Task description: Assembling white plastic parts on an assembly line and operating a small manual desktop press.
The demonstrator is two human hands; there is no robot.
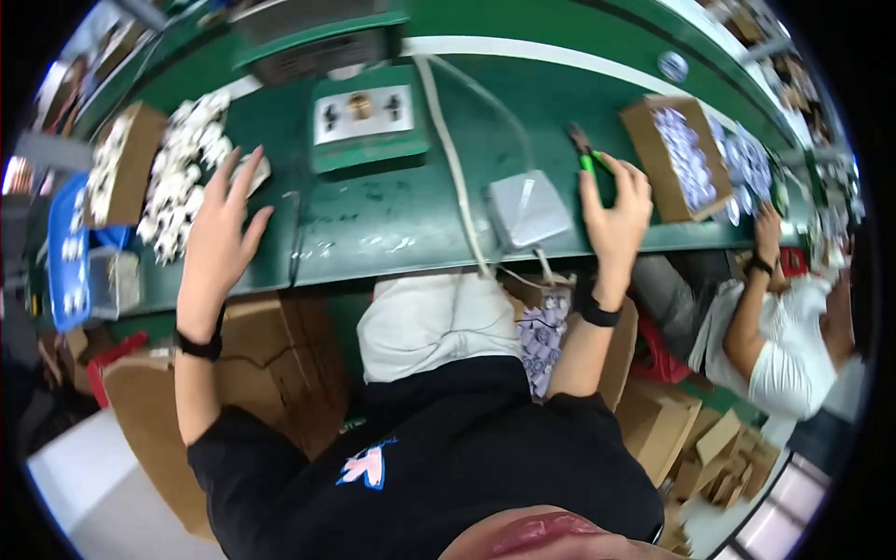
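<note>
Pliers [585, 161] with green handles are on the right part of the counter [373, 219], between its back and front edges, at the thumb and fingers of the right hand [618, 210]; whether this grip is closed on them, I cannot tell. The left hand [220, 226] has its grip released, fingers spread beside the white parts [179, 182] heaped toward the counter's left end. One grey box [529, 210] sits near the front edge.
</note>
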